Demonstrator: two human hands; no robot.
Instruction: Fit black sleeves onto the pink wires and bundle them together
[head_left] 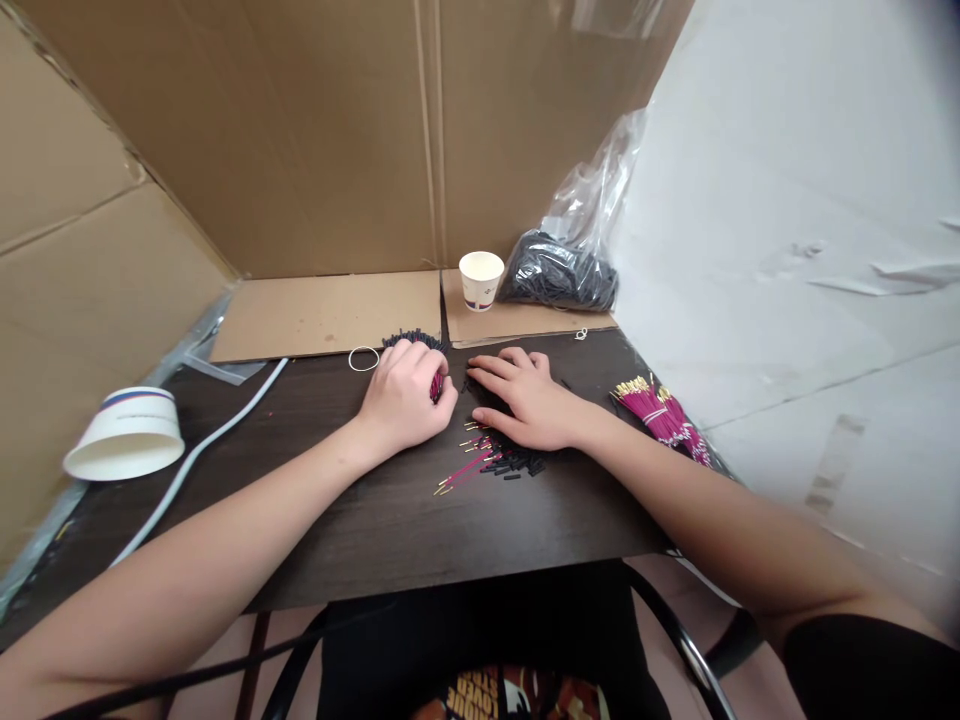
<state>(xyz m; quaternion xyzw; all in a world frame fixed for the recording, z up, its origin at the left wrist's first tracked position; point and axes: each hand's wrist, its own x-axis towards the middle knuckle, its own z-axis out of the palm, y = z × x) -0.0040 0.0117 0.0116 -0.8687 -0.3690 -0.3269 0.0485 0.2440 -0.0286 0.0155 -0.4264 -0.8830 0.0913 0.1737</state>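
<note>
L hand (407, 395) grips a magenta wire bundle (436, 387), its black ends facing far side; R hand (525, 400) lies palm-down, fingers apart, by loose black tubes (516, 463) & wires (469, 467), mid-table. Upright cup (481, 284) stands far, nr bag (559, 275); tied wires (664, 417) lie right.

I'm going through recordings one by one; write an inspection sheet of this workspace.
Surface: dark table, cardboard sheet at the back.
Job's things: black-tipped bundle, loose magenta wires, black pieces, magenta wire bundle at right.
Clutter: upright paper cup, second cup at left, white ring, clear bag of dark pieces.
Hands: left hand closed around the black-tipped bundle; right hand palm down, open, contact partly hidden.
Cables: pale cable at left.
Surroundings: cardboard wall behind, white panel right.
</note>
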